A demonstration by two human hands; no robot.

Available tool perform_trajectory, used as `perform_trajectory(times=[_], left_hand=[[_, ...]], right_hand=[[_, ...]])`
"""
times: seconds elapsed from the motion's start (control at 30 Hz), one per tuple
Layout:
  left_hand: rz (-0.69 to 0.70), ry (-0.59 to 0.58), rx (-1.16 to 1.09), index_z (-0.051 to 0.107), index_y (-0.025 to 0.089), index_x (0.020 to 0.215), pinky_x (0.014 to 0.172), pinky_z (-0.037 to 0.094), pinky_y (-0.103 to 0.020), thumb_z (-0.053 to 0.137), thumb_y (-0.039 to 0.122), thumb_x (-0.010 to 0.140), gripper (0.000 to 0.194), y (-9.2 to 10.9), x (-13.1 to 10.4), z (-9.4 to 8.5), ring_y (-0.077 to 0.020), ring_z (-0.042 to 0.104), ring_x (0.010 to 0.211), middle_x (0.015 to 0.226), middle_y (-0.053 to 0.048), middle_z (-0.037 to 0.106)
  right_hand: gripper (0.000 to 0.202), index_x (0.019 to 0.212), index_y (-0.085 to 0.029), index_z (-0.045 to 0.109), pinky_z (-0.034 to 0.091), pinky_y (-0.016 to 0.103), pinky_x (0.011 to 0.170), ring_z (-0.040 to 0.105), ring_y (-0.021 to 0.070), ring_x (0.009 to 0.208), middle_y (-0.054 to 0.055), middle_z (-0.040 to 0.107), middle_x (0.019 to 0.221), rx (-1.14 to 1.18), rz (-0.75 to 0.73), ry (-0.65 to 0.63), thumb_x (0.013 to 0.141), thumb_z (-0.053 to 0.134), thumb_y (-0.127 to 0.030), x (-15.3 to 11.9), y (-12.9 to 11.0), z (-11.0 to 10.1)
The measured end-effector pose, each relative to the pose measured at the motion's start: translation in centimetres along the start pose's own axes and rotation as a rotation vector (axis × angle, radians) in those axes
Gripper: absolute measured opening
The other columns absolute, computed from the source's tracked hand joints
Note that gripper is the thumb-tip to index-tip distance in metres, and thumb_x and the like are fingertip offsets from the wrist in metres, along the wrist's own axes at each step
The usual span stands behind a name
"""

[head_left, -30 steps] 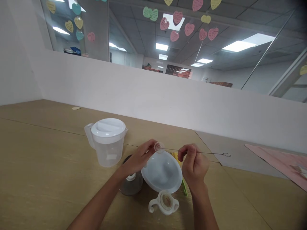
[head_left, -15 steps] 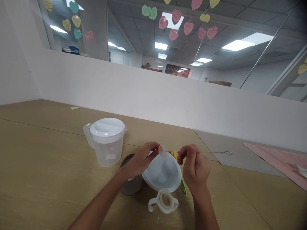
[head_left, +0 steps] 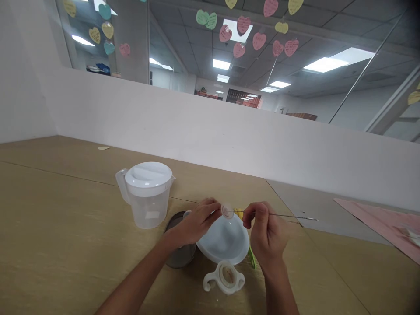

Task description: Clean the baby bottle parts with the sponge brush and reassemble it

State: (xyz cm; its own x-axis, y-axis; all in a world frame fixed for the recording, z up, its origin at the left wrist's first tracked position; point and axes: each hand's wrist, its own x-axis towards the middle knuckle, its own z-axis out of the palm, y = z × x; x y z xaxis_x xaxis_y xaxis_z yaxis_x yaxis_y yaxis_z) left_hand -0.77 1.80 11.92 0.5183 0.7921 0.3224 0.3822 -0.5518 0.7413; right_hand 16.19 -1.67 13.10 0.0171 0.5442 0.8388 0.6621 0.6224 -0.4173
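Note:
My left hand (head_left: pixel 201 222) pinches a small translucent round piece (head_left: pixel 227 211) by its edge, above a white bowl (head_left: pixel 210 251). In my closed right hand (head_left: pixel 267 234) is a thin wire tool (head_left: pixel 295 216), perhaps a small wire brush. Its near end reaches to the round piece; whether it passes through, I cannot tell. The far end sticks out to the right. Close below the bowl lies a white plastic piece (head_left: pixel 231 288) with a ring and a curved hook. A dark grey round container (head_left: pixel 182 257) is partly hidden under my left wrist.
To the left stands a translucent lidded jug (head_left: pixel 149 205). Beside the bowl, something with a green handle (head_left: pixel 252 258) and a yellow part (head_left: pixel 239 213) shows partly behind my right hand. A pink cloth (head_left: pixel 377 218) lies at the right, and a white wall (head_left: pixel 197 127) closes off the back.
The wire tool's looped far end has turned, so its loop now looks like a thin line. Both hands stay nearly in place; the round piece sits slightly further right.

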Motion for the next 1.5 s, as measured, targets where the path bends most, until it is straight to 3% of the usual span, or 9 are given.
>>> perform_trajectory(times=[0.27, 0.47, 0.67, 0.73, 0.93, 1.13, 1.23, 1.37, 1.5], left_hand=[[0.033, 0.076, -0.175, 0.053, 0.018, 0.083, 0.076, 0.042, -0.025, 0.032, 0.027, 0.092, 0.025, 1.9, -0.8, 1.5, -0.0129, 0.052, 0.075, 0.082, -0.001, 0.058], [0.017, 0.041, -0.183, 0.050, 0.018, 0.079, 0.072, 0.041, -0.024, 0.031, 0.028, 0.092, 0.025, 0.8, -0.1, 1.6, -0.0120, 0.050, 0.071, 0.077, 0.000, 0.055], [0.041, -0.008, -0.192, 0.051, 0.018, 0.083, 0.075, 0.040, -0.025, 0.031, 0.029, 0.092, 0.024, 0.6, 0.2, 1.5, -0.0126, 0.050, 0.074, 0.078, 0.000, 0.054], [0.043, 0.005, -0.204, 0.050, 0.018, 0.084, 0.075, 0.040, -0.025, 0.031, 0.027, 0.092, 0.023, 0.8, 0.0, 1.8, -0.0131, 0.050, 0.076, 0.080, -0.001, 0.054], [0.061, 0.021, -0.205, 0.048, 0.019, 0.084, 0.075, 0.041, -0.025, 0.029, 0.025, 0.092, 0.022, 1.2, -0.4, 2.4, -0.0135, 0.049, 0.077, 0.082, -0.001, 0.054], [0.023, 0.063, -0.160, 0.051, 0.020, 0.085, 0.075, 0.039, -0.025, 0.030, 0.029, 0.093, 0.024, 0.9, 0.1, 1.6, -0.0131, 0.050, 0.075, 0.082, 0.000, 0.055], [0.012, 0.035, -0.170, 0.051, 0.019, 0.085, 0.075, 0.040, -0.026, 0.031, 0.029, 0.092, 0.024, 0.8, 0.3, 1.3, -0.0137, 0.050, 0.076, 0.082, 0.000, 0.056], [0.015, 0.076, -0.224, 0.048, 0.019, 0.084, 0.074, 0.041, -0.026, 0.030, 0.029, 0.092, 0.023, 0.8, 0.2, 1.4, -0.0138, 0.049, 0.077, 0.083, -0.001, 0.054], [0.042, 0.099, -0.247, 0.046, 0.019, 0.082, 0.075, 0.042, -0.026, 0.031, 0.029, 0.091, 0.021, 0.9, 0.1, 1.1, -0.0136, 0.048, 0.077, 0.082, -0.001, 0.053]], right_hand=[[0.045, 0.059, -0.019, 0.048, 0.033, 0.021, 0.047, 0.044, 0.0087, 0.040, -0.003, 0.047, 0.046, -0.061, -0.069, 0.073, 0.097, 0.027, -0.032, -0.4, -0.4, 1.9], [0.045, 0.061, -0.018, 0.053, 0.035, 0.020, 0.048, 0.046, 0.0092, 0.044, -0.002, 0.048, 0.048, 0.125, 0.041, -0.035, 0.095, 0.031, -0.037, 0.0, 0.3, 2.5], [0.044, 0.065, -0.016, 0.059, 0.029, 0.021, 0.042, 0.039, 0.0087, 0.042, -0.004, 0.041, 0.048, 0.193, 0.149, 0.285, 0.093, 0.037, -0.043, -0.4, 0.8, 1.1], [0.046, 0.062, -0.016, 0.058, 0.031, 0.022, 0.043, 0.040, 0.0087, 0.043, -0.003, 0.042, 0.048, 0.157, 0.177, 0.324, 0.092, 0.038, -0.044, -0.7, 1.0, 1.6], [0.042, 0.080, -0.016, 0.067, 0.037, 0.025, 0.052, 0.045, 0.0111, 0.050, -0.002, 0.043, 0.054, 0.138, 0.167, 0.192, 0.094, 0.035, -0.040, -0.3, 1.2, 3.6], [0.036, 0.107, -0.021, 0.066, 0.043, 0.032, 0.071, 0.054, 0.0177, 0.083, 0.006, 0.057, 0.086, 0.126, 0.091, 0.143, 0.093, 0.038, -0.037, 0.9, 1.3, 1.7], [0.033, 0.105, -0.021, 0.066, 0.043, 0.034, 0.076, 0.056, 0.0186, 0.089, 0.006, 0.060, 0.092, 0.172, 0.090, 0.088, 0.093, 0.039, -0.034, 0.7, 1.1, 1.6], [0.033, 0.098, -0.021, 0.068, 0.045, 0.036, 0.079, 0.057, 0.0195, 0.092, 0.007, 0.062, 0.095, 0.241, 0.102, -0.007, 0.093, 0.037, -0.033, 0.2, 0.6, 3.2], [0.032, 0.104, -0.022, 0.066, 0.044, 0.038, 0.084, 0.055, 0.0205, 0.101, 0.007, 0.062, 0.105, 0.257, 0.102, -0.084, 0.093, 0.039, -0.034, 0.2, 0.5, 3.8]])
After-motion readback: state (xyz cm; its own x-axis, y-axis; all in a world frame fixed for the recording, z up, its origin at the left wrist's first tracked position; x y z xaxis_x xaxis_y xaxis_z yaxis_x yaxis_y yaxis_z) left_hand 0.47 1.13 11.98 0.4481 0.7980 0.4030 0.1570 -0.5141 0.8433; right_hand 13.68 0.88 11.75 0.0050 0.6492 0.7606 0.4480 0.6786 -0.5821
